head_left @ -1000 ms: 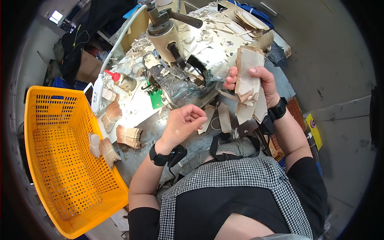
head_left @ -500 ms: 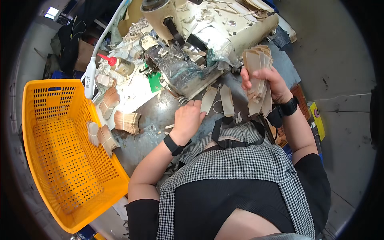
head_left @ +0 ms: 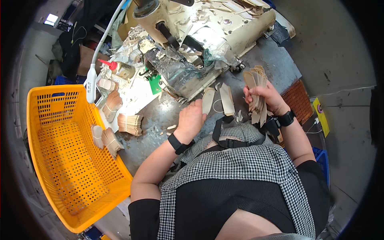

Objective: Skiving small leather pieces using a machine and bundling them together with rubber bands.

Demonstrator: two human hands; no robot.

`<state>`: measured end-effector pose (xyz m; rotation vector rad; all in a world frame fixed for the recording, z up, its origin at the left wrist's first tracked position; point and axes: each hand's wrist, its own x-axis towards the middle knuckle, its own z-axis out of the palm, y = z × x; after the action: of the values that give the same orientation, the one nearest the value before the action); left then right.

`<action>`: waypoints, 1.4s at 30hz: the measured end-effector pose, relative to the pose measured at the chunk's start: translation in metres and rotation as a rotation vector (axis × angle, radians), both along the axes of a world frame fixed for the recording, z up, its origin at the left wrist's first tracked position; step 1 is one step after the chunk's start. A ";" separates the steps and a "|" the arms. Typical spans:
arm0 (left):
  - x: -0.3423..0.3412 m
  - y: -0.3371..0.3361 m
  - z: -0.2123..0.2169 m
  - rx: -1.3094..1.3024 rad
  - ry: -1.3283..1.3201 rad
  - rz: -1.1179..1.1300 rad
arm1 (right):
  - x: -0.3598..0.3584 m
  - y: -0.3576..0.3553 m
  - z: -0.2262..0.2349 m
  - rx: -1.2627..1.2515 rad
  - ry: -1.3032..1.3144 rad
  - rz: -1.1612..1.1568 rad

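Stack of strips (head_left: 256,79) grasped in right hand (head_left: 271,98), left hand (head_left: 189,121) beside loose strip (head_left: 207,101), left grip unclear

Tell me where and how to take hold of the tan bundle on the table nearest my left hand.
I'd grip the bundle around its middle, coming from above and the right, where your left hand is. Its many layer edges show on top, so squeezing the stack should keep them together; other bundles and the yellow basket crowd its left.
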<state>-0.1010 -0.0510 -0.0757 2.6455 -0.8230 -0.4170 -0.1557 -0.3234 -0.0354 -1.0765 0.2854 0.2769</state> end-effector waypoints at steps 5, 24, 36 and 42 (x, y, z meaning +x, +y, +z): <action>-0.001 0.004 -0.007 0.014 -0.012 -0.037 | -0.004 0.003 -0.003 -0.039 -0.010 -0.028; 0.097 0.200 0.169 -0.628 0.030 0.615 | -0.005 0.017 -0.008 -0.127 0.135 -0.085; 0.341 0.207 0.219 -0.366 0.145 0.427 | -0.008 0.040 0.007 -0.275 0.283 -0.152; 0.419 0.170 0.192 -0.258 0.033 0.430 | -0.019 0.067 0.013 -0.259 0.329 -0.285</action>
<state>0.3183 0.1190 0.1165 2.4694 -0.2591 -0.2221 -0.1748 -0.2561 -0.0222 -1.2269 0.7801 0.1621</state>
